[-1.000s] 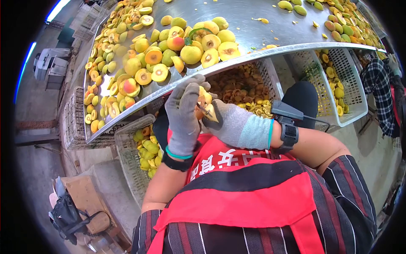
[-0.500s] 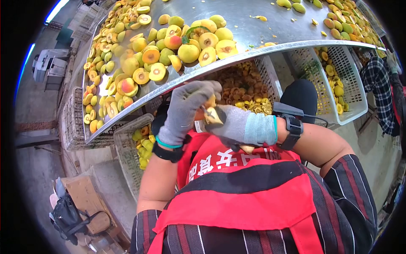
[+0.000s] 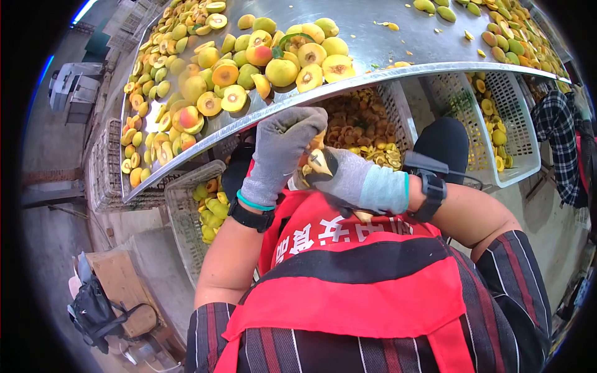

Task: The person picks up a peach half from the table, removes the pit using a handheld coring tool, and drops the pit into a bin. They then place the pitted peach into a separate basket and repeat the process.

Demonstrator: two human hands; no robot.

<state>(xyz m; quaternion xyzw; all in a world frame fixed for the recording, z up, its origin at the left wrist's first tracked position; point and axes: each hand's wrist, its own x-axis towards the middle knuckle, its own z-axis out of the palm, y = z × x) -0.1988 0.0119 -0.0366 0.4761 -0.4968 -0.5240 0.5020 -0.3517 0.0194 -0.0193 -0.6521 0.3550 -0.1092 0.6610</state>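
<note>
My left hand [image 3: 280, 152], in a grey glove, is closed around a piece of yellow peach [image 3: 316, 140], mostly hidden by the fingers. Close against it, my right hand [image 3: 354, 180], gloved in grey with a light blue cuff, is closed on a tool whose pale wooden handle end [image 3: 362, 216] pokes out below the palm. The tool's working end cannot be made out. A pale pointed patch with a dark mark [image 3: 320, 163] shows at the right thumb. Both hands are in front of the red apron [image 3: 348, 304], below the metal table's edge.
Halved and whole peaches [image 3: 283, 72] are heaped on the metal table [image 3: 373, 37]. Beneath are a crate of brownish scraps [image 3: 354, 121], a white crate [image 3: 528, 152] with fruit and another crate [image 3: 183, 217] at left. A co-worker's checked sleeve [image 3: 553, 118] is at right.
My left hand has shifted slightly upward and turned, its fingers now more over the peach piece. The right hand stays close to it, the pale patch at the thumb turned more toward view.
</note>
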